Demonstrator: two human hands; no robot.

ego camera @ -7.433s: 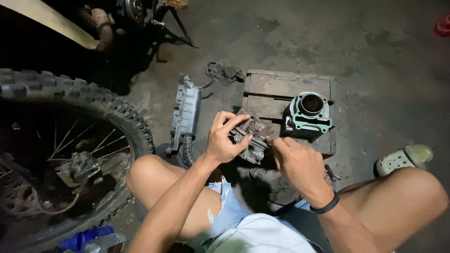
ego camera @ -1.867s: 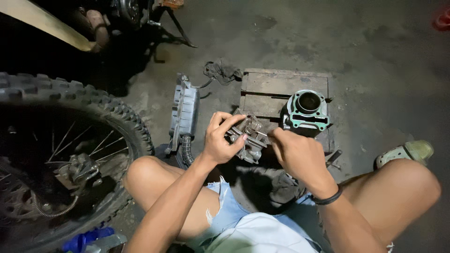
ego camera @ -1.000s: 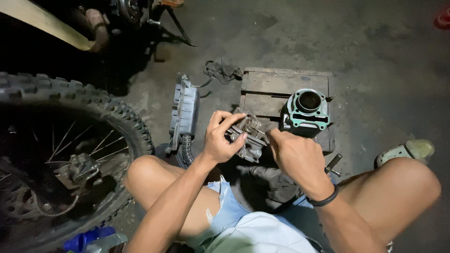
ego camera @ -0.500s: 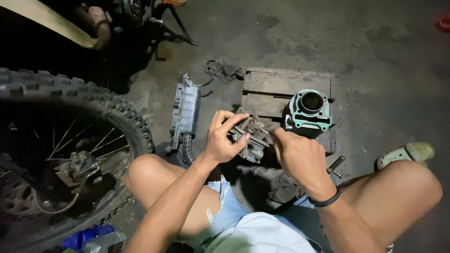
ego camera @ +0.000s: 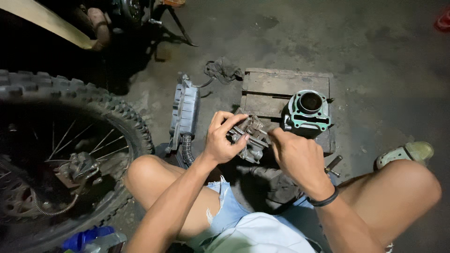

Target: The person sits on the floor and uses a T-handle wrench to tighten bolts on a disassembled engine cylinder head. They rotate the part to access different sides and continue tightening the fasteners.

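Observation:
My left hand (ego camera: 220,139) grips a small grey metal engine part (ego camera: 249,137), a cylinder head with rocker pieces, and holds it above the floor in front of my knees. My right hand (ego camera: 294,155) meets the part from the right, its fingertips pinched at the part's edge; whatever small piece or tool it pinches is hidden. Just beyond, an engine cylinder with a green gasket (ego camera: 307,112) stands on a low wooden pallet (ego camera: 276,84).
A knobby motorcycle wheel (ego camera: 61,154) with spokes and brake fills the left. A grey ribbed air-box cover (ego camera: 185,110) lies beside the pallet, a dark rag (ego camera: 222,69) behind it. A blue bottle (ego camera: 86,238) sits bottom left. A tool handle (ego camera: 333,164) lies near my right knee.
My hands have stayed on the engine part, only turning it slightly and shifting the right fingertips along its edge. Nothing else moved.

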